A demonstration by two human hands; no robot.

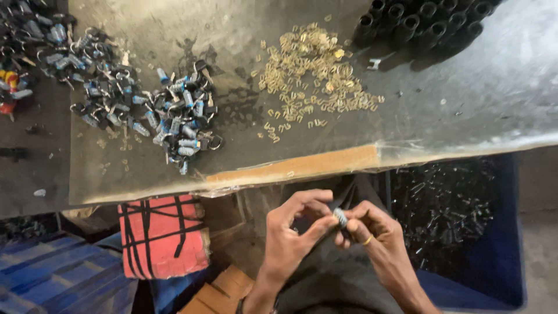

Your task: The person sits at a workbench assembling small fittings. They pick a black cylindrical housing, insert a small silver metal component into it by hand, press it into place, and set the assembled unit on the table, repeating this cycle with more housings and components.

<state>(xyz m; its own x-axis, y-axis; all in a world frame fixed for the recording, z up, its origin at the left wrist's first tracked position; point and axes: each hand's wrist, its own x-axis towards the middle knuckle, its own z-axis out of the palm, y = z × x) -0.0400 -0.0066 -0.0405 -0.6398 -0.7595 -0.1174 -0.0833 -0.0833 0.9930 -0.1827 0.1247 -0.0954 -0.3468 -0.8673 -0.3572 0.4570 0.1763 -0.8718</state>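
Two edges cut off: dark metal-covered worktable at top and right, blue plastic crate of dark small parts at bottom right, contents hard to make out. On table, black cylinder cluster half out of view at top; heap of silver-and-black keyed parts left of centre; scatter of small brass pieces in middle. Below table edge, red block with black bands, partly behind cardboard. Near bottom centre, left hand and right hand meeting, fingertips pinched closed on one small silver cylinder, mostly hidden between fingers, held over lap, well apart from heaps.
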